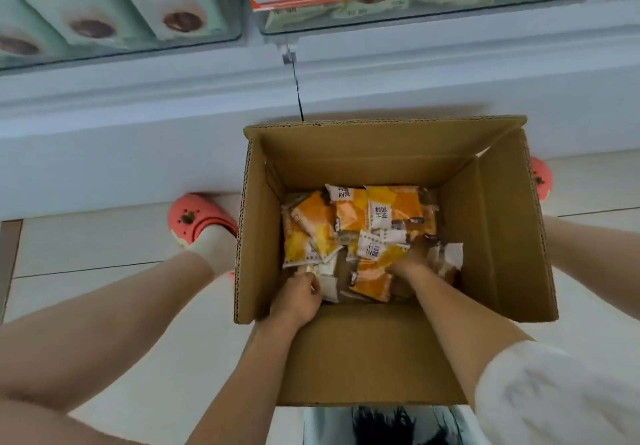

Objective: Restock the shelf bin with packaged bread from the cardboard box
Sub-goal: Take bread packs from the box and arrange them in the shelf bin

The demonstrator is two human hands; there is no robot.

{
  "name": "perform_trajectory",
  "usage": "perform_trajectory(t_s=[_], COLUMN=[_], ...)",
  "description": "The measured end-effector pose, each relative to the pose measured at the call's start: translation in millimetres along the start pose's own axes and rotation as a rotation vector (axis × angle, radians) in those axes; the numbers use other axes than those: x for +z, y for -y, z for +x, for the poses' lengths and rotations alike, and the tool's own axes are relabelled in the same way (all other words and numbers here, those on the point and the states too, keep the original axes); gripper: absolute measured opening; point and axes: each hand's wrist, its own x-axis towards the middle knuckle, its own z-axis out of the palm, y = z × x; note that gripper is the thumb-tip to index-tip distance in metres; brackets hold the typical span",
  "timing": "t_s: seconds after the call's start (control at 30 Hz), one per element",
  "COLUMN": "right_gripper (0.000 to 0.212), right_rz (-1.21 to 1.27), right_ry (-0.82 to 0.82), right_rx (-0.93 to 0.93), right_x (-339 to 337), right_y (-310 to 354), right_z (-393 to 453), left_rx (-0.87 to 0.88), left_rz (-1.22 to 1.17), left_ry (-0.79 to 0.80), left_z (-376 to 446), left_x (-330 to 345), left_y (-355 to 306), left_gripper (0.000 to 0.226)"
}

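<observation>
Both your hands are down in the cardboard box. Your left hand pinches a pale packet's near edge; your right hand is buried among the bread packets, grip unclear. The rest lie just beyond your fingers, jumbled, nearer your right.

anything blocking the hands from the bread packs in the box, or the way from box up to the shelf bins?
Nothing visible. The cardboard box is open-topped, and both the left hand and right hand are already down among the bread packs. Between the box and the shelf bins above, only the shelf's white front ledge juts out.
</observation>
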Motion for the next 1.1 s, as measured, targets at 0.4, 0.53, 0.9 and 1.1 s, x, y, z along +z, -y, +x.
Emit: perform_trajectory(t_s=[0.4, 0.53, 0.9, 1.1], right_gripper=[0.067, 0.075, 0.045, 0.053], right_rz=[0.496, 0.47, 0.891, 0.92], right_ry=[0.286, 0.319, 0.306, 0.633], right_rx=[0.088, 0.004, -0.192, -0.316], right_x=[7, 13, -23, -40], right_y=[-8, -13, -12, -22], right_z=[-3, -16, -69, -108], left_rx=[-0.035, -0.036, -0.256, 0.026], left_rz=[0.019, 0.033, -0.868, -1.514], left_ry=[0.036, 0.056, 0.161, 0.139], left_z=[16, 9, -24, -52], left_x=[8, 13, 17, -16], left_y=[0, -1, -18, -53], left_gripper=[0.019, 0.021, 0.049, 0.035])
